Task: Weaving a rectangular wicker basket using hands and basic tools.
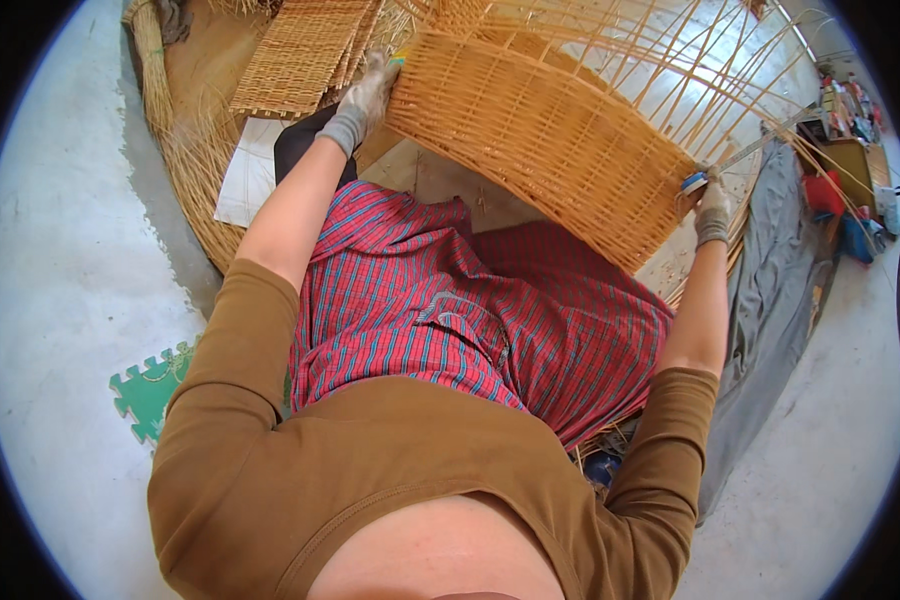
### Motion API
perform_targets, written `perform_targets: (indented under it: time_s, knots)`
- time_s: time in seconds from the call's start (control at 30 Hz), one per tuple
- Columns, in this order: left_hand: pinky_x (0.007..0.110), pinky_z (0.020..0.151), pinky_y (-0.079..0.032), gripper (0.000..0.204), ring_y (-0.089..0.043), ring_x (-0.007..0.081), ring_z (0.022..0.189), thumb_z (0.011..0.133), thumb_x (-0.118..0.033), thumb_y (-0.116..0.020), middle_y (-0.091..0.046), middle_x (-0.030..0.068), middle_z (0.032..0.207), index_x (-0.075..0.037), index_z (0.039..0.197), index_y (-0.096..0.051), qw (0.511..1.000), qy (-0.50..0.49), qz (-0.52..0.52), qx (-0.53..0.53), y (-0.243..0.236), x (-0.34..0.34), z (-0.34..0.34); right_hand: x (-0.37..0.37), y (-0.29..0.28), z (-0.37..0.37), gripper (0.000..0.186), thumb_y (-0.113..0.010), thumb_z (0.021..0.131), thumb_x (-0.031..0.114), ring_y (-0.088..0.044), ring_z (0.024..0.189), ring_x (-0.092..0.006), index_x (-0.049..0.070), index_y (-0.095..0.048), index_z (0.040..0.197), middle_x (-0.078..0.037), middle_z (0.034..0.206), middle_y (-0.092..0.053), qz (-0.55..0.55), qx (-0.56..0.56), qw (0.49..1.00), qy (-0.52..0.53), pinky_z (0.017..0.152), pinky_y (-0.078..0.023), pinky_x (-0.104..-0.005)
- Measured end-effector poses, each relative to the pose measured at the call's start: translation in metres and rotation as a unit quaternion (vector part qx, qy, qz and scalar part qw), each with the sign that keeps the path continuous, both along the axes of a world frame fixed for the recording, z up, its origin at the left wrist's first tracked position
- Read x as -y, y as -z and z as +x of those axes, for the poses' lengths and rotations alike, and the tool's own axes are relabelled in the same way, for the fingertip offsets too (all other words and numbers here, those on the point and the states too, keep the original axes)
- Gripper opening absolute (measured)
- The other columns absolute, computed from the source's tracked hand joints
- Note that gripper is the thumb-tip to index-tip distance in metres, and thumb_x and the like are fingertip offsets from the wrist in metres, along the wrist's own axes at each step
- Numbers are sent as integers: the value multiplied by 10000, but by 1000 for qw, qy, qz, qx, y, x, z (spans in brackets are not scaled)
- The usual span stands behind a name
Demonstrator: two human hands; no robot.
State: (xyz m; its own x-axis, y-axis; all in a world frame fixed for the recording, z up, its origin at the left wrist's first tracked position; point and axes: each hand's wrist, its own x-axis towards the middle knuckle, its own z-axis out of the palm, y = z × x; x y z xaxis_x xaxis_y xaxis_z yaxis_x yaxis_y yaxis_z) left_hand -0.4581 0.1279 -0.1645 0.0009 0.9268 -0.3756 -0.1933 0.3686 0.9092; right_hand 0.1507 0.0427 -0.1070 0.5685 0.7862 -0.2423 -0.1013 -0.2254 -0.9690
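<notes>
A woven wicker basket [540, 130] is tilted over my lap, its long side wall toward me and loose stakes [670, 50] fanning out from its far side. My left hand [368, 92], in a pale work glove, is closed at the basket's left corner. A small yellow-green bit [400, 58] shows by its fingertips. At the right end of the wall, my gloved right hand [711, 205] is closed around a small blue-and-white object [694, 182] that looks like a tape measure. A narrow grey strip [760, 147] runs up and right from near that hand; its connection is unclear.
Flat woven wicker panels [295, 55] are stacked at the far left. Bundled wicker rods [185, 150] lie beside them. A red checked cloth [420, 260] covers my lap. Grey fabric [775, 270] lies on the right, and a green foam mat [150, 388] is at the left.
</notes>
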Motion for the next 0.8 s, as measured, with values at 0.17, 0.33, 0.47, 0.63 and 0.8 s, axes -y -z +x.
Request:
perform_targets:
  time_s: [0.17,0.33,0.47,0.63,0.8]
  knots:
    - [394,1201,-316,1021,-415,288,1430,931,-800,-316,-437,188,1548,21,1536,-358,994,-46,-15,97,-16,29,23,21,-18,-25,360,-519,1068,369,-539,505,-142,83,-712,964,-26,669,-607,-37,42,998,11,451,-486,-295]
    - [423,1173,-346,982,-436,304,1412,957,-773,-320,-431,189,1549,31,1516,-397,992,-103,-37,61,-15,25,19,28,-18,-5,357,-531,1062,380,-555,526,-133,90,-722,981,-26,681,-615,-7,58,997,-43,459,-495,-288]
    - [328,1022,-455,662,-633,213,1140,991,-575,-553,-698,163,1233,10,1279,-663,957,-127,3,-260,13,62,0,27,4,-17,354,-544,1054,399,-583,564,-135,99,-726,1003,-21,738,-638,60,34,997,-18,482,-506,-289]
    - [349,876,-533,188,-692,265,953,915,-115,-674,-725,131,1001,-59,1082,-738,859,-42,230,-455,29,126,32,26,8,-16,369,-546,1051,413,-600,594,-137,92,-726,1029,-15,770,-638,75,65,995,-13,502,-520,-305]
    - [409,853,-527,256,-670,291,924,830,-228,-769,-700,92,969,-124,1064,-756,813,104,331,-467,-10,137,93,29,7,-17,367,-534,1057,407,-606,612,-135,93,-723,1045,-17,776,-636,78,42,996,-20,515,-529,-309]
